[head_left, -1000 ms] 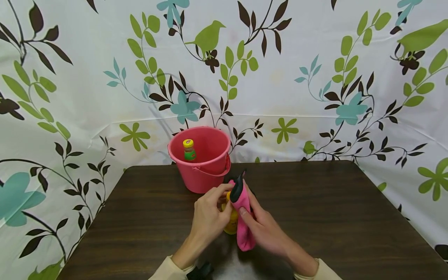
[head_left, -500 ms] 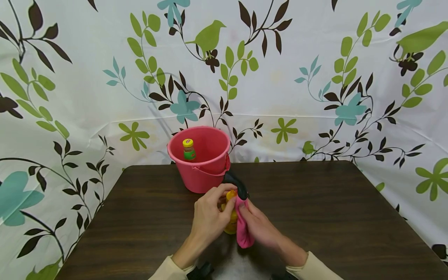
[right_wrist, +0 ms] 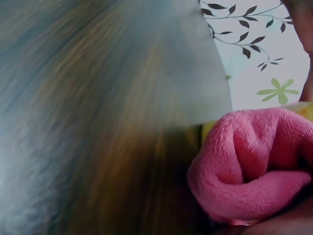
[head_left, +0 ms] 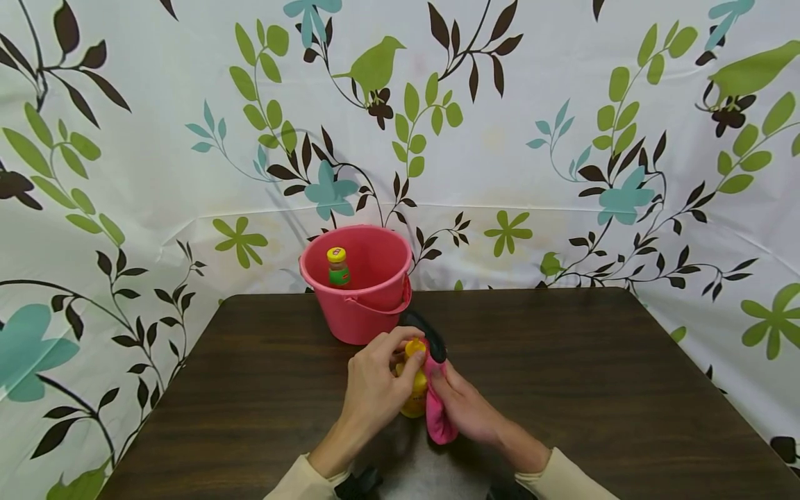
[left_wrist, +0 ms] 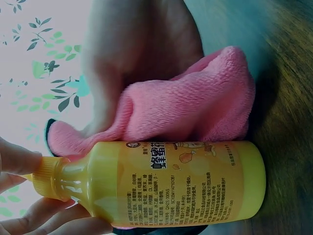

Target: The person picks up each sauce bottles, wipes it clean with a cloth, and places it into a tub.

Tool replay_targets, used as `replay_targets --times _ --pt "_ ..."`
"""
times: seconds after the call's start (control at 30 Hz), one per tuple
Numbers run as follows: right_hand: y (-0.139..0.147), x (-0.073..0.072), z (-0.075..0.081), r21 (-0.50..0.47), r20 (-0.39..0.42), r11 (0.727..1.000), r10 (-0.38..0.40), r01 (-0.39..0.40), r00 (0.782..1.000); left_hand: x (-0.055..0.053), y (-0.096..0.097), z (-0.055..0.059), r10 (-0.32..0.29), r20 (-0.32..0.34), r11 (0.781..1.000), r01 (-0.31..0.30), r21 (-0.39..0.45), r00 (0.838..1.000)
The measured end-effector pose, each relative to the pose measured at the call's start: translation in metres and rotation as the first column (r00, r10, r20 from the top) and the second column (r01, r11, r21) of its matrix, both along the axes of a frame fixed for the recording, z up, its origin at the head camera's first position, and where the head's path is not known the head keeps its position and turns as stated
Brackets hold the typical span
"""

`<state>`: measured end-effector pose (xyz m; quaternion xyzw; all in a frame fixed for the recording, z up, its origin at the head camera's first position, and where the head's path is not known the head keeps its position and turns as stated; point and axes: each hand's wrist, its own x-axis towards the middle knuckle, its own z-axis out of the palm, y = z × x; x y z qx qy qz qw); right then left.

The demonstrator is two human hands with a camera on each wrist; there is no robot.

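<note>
A yellow squeeze bottle (left_wrist: pixel 195 183) with printed lettering stands on the table in front of me. My left hand (head_left: pixel 373 382) pinches it near its yellow cap (left_wrist: pixel 51 177). In my right hand (head_left: pixel 471 410) is a pink cloth (left_wrist: pixel 188 110) with a dark side, bunched and pressed against the bottle's right side. The cloth's dark part (head_left: pixel 430 339) folds over above my right fingers. Seen from the right wrist, the cloth (right_wrist: pixel 249 171) hides most of the bottle and the right fingers.
Behind my hands, a pink bucket (head_left: pixel 353 323) stands at the table's back edge, its handle hanging down. A small jar (head_left: pixel 338 268) with a yellow lid and green label is inside it. A patterned curtain (head_left: pixel 475 167) hangs behind the dark wooden table (head_left: pixel 594 389).
My right hand has shifted slightly with the cloth, and the cloth's dark flap has flopped over toward the back left. My left hand stays at the bottle's top.
</note>
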<state>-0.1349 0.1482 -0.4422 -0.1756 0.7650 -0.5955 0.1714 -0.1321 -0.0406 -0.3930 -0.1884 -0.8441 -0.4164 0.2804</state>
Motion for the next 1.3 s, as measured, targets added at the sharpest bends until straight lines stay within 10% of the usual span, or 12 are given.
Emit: replay_targets --times 0.63,0.97,1.3 --pt "0.013 -0.007 -0.009 0.324 -0.081 0.946 0.005 0.022 0.997 0.001 -0.001 0.0 0.009 0.021 1.0 -0.009 -0.005 1.0" --pt "0.005 -0.002 -0.005 0.016 0.036 1.0 0.017 -0.018 0.999 0.0 -0.001 0.0 0.012 0.013 1.0 -0.012 -0.008 1.0" --pt "-0.01 0.006 0.017 -0.197 0.119 0.976 -0.072 0.095 0.99 0.001 -0.003 0.001 0.011 0.028 1.0 -0.011 -0.017 1.0"
